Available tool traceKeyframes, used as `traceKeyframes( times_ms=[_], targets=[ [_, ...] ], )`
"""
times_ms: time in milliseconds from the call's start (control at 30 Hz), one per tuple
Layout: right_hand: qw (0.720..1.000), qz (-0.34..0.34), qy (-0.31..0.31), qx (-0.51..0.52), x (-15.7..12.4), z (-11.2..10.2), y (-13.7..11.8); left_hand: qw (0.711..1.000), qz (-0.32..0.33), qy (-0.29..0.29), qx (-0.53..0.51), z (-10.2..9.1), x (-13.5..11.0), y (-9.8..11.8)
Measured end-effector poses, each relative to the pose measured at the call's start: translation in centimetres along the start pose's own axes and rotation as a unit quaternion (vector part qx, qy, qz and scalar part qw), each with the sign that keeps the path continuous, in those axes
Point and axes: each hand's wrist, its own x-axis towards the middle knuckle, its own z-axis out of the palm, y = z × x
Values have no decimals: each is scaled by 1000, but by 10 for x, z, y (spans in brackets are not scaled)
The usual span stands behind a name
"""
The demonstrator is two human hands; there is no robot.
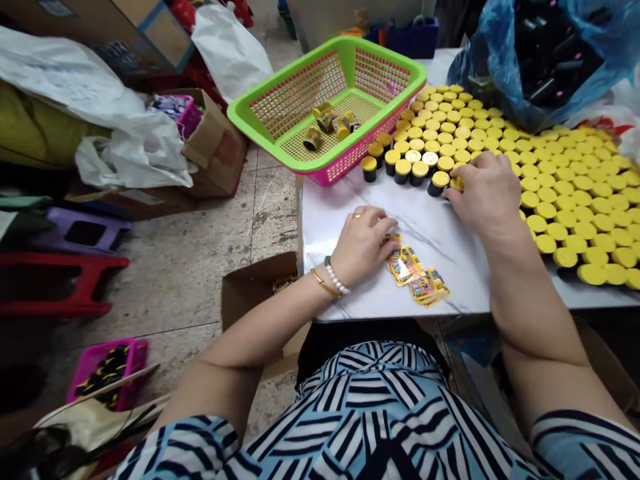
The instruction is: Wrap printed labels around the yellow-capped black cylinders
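Left hand (363,243) half curled, low over the worktop, fingertips at the edge of a small spread of yellow printed labels (404,265); can't tell if it's pinching one. Pearl bracelet (334,275) and gold bangle (325,283) on that wrist. Labels lie loose and overlapping on the white marble-look worktop (465,283).

Right hand (485,193) closed down around a yellow-capped jar (456,184) at the edge of the rows, gripping it. Just beside it, black jars with yellow lids (420,173) stand upright, packed together, running into a dense block of yellow tops (565,200) across the right side of the worktop.

Behind them, a green-and-pink plastic basket (395,57) sits at the worktop's back corner, with a few gold-labelled jars (327,123) lying loose in the bottom. Far right, a blue plastic bag (493,67) holds black jars (555,60).

On the floor to the left: an open cardboard box (255,293) by the worktop edge, a pink crate (107,370) with black and yellow items, a red stool (55,280), a purple stool (80,227), white plastic bags (120,133).
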Motion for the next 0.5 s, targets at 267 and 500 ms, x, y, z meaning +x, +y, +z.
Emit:
traceKeyframes(
  times_ms=[267, 500],
  targets=[
    [976, -9, -2, 219, -11, -23, -40, 987, -92, -23, -127, -1, 8, -11],
    [847, 30, -292, 443, -16, -9, -59, 952, -126, 2, -278, -20, 28, 1]
  ],
)
